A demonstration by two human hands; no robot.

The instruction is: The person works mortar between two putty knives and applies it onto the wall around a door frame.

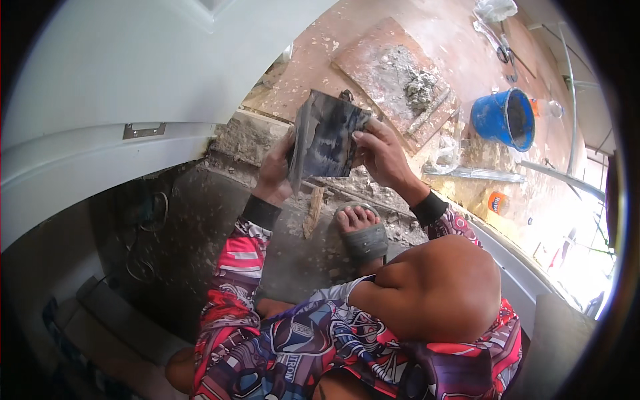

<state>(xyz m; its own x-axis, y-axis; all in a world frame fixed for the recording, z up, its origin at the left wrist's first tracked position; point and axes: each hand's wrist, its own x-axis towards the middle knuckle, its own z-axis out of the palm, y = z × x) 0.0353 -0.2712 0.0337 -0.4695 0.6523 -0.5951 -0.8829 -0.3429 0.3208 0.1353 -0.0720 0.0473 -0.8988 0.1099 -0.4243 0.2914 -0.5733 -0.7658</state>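
Observation:
Between my two hands is a dark, square, flat slab (328,137) with glossy black-and-grey streaks on its face; I cannot tell its exact kind. It is held tilted above the floor. My left hand (275,170) is closed around its left side, where a paler grey edge shows. At the right edge my right hand (381,150) grips with the thumb on the face and the fingers partly hidden behind. A small dark lump shows just past the slab's top edge. Below the slab, a splintered wood piece (313,212) lies near my sandalled foot (365,233).
A mortar-smeared board (373,60) with a grey mortar heap (421,90) lies ahead. Right of it are a blue bucket (490,120), metal strips (477,175) and an orange container (497,203). A white door-like panel (100,87) fills the left. Broken rubble edges (247,139) cross the floor.

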